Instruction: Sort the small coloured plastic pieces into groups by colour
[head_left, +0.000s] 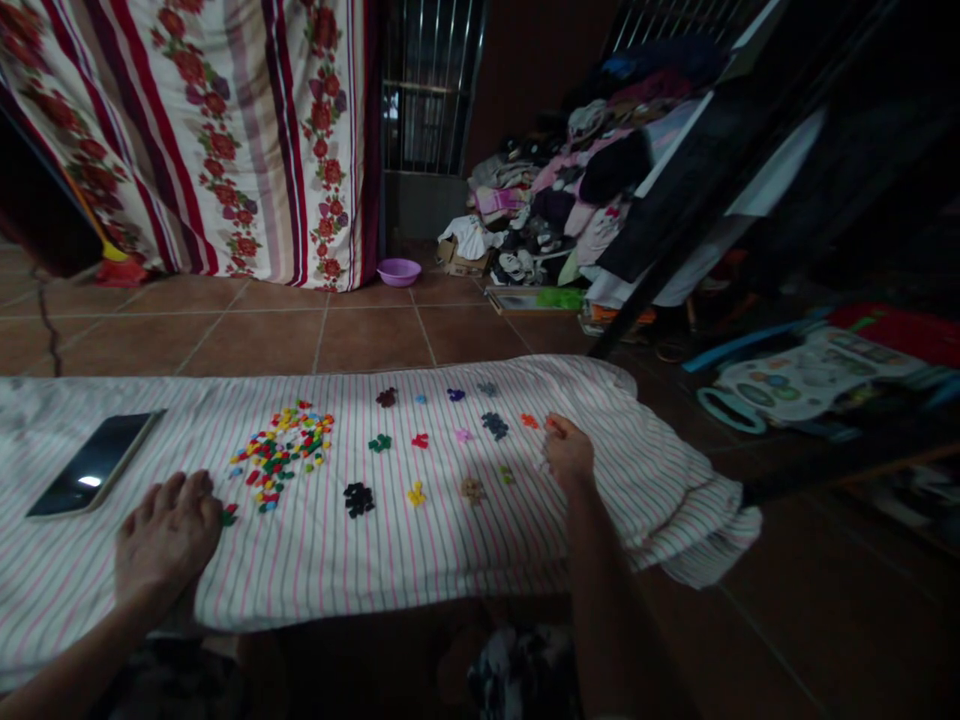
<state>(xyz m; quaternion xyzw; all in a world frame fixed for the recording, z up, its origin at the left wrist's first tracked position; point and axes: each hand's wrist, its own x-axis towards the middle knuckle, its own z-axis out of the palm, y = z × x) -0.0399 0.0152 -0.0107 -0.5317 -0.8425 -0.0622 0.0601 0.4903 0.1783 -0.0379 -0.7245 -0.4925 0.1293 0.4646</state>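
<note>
My left hand (169,530) lies flat on the striped cloth (300,570), fingers apart, beside a few green and red pieces (229,514). To its right is a mixed pile of small coloured pieces (281,450). Further right are small single-colour groups: black (358,498), green (380,442), yellow (416,493), red (420,440), tan (472,488), dark grey (494,425) and others. My right hand (568,450) is pinched at the right end of these groups, next to the orange pieces (529,421); a small orange bit shows at its fingertips.
A phone (97,465) lies on the cloth at the left. Beyond the cloth are a tiled floor, a purple basin (399,272), a floral curtain (217,140) and heaped clothes (570,180). A baby walker (810,375) stands at the right.
</note>
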